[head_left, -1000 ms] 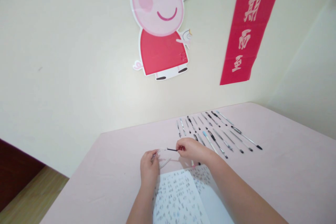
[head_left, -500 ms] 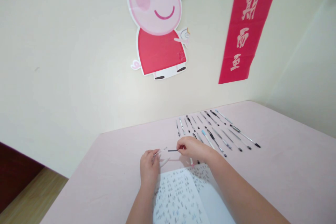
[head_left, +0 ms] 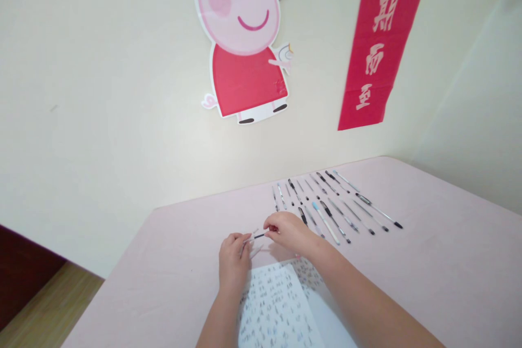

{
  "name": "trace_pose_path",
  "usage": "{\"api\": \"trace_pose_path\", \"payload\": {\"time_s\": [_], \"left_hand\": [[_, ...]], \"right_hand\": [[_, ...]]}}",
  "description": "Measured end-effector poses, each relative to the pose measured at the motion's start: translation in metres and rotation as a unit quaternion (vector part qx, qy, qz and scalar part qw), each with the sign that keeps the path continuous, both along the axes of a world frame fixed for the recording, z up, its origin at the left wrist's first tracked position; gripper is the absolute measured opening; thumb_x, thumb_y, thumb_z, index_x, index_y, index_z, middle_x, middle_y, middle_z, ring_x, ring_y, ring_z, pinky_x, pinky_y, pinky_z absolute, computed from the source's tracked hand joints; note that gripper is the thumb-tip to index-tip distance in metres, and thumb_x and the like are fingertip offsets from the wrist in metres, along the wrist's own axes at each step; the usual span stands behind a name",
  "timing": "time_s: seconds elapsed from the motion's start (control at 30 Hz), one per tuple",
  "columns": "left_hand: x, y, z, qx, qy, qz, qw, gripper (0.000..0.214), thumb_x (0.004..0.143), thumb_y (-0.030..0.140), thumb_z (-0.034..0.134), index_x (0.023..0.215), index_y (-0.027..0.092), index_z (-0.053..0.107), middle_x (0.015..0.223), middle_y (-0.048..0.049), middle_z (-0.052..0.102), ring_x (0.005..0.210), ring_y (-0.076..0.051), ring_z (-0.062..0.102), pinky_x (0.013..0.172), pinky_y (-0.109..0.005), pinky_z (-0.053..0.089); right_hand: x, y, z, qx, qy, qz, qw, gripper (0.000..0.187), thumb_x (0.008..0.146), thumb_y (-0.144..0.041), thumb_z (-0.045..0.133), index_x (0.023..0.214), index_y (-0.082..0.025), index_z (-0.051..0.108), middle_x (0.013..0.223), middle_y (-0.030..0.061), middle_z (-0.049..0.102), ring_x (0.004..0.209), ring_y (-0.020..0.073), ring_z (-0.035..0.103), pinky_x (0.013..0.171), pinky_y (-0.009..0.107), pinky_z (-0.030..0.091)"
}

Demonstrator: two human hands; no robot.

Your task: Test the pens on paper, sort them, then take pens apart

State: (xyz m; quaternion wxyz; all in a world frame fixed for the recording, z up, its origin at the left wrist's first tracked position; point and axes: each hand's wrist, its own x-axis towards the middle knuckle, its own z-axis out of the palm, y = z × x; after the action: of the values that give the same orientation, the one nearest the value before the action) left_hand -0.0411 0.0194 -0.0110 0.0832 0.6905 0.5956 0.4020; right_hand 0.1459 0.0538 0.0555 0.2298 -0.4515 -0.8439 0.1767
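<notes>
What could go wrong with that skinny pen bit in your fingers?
The thin refill, pinched at its end by the right hand, might bend or miss the clear barrel in the left hand. If dropped, it could mark the written sheet below. The row of pens lies close beside that hand and might get scattered.

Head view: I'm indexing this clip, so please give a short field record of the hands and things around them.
left hand: pinches clear pen barrel
right hand: pinches dark refill, tip at the barrel's end
table: pink, under both hands
sheet: handwritten, lying near the wrists
pens: row side by side, beyond the right hand
wall: pig cutout, red banner
</notes>
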Motion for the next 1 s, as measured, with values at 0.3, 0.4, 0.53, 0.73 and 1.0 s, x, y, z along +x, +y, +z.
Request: {"api": "trace_pose_path", "payload": {"time_s": [0.3,0.4,0.53,0.73,1.0], "left_hand": [[-0.001,0.000,-0.001,-0.013,-0.032,-0.008,0.999,0.023,0.076,0.024,0.049,0.087,0.020,0.069,0.083,-0.0060,0.062,0.082,-0.021,0.058,0.076,-0.037,0.046],[-0.001,0.001,-0.003,-0.017,-0.061,-0.010,0.998,0.023,0.077,0.025,0.049,0.087,0.020,0.068,0.084,-0.0058,0.063,0.084,-0.021,0.058,0.077,-0.036,0.046],[-0.002,0.003,-0.005,-0.025,-0.106,0.000,0.994,0.023,0.076,0.028,0.049,0.087,0.018,0.067,0.084,-0.0066,0.063,0.082,-0.020,0.059,0.075,-0.035,0.048],[-0.003,0.005,-0.007,-0.009,-0.126,0.028,0.992,0.024,0.076,0.032,0.049,0.086,0.018,0.065,0.083,-0.0064,0.064,0.079,-0.020,0.059,0.074,-0.035,0.049],[-0.006,0.007,-0.012,0.000,-0.121,0.030,0.992,0.024,0.078,0.033,0.048,0.088,0.016,0.063,0.086,-0.0074,0.065,0.082,-0.020,0.059,0.078,-0.036,0.047]], "right_hand": [[-0.005,-0.006,0.001,-0.009,0.059,-0.002,0.998,0.028,0.077,-0.028,0.061,0.104,-0.019,0.063,0.087,0.0025,0.068,0.081,0.0147,0.060,0.076,0.025,0.040],[0.000,-0.003,0.002,-0.004,0.081,-0.021,0.996,0.026,0.084,-0.032,0.053,0.103,-0.018,0.063,0.092,0.0052,0.067,0.083,0.0146,0.059,0.076,0.024,0.040],[0.005,0.003,0.001,0.012,0.094,-0.051,0.994,0.024,0.089,-0.025,0.042,0.093,-0.018,0.064,0.087,0.0046,0.067,0.078,0.0137,0.058,0.070,0.023,0.039],[0.002,0.008,-0.015,-0.003,0.040,-0.068,0.997,0.025,0.084,-0.015,0.043,0.093,-0.015,0.067,0.093,0.0075,0.067,0.088,0.0159,0.058,0.080,0.025,0.039],[-0.019,0.001,-0.048,0.033,-0.039,0.084,0.995,0.033,0.081,-0.011,0.044,0.107,-0.018,0.065,0.127,0.0089,0.054,0.120,0.0233,0.043,0.102,0.039,0.029]]}}
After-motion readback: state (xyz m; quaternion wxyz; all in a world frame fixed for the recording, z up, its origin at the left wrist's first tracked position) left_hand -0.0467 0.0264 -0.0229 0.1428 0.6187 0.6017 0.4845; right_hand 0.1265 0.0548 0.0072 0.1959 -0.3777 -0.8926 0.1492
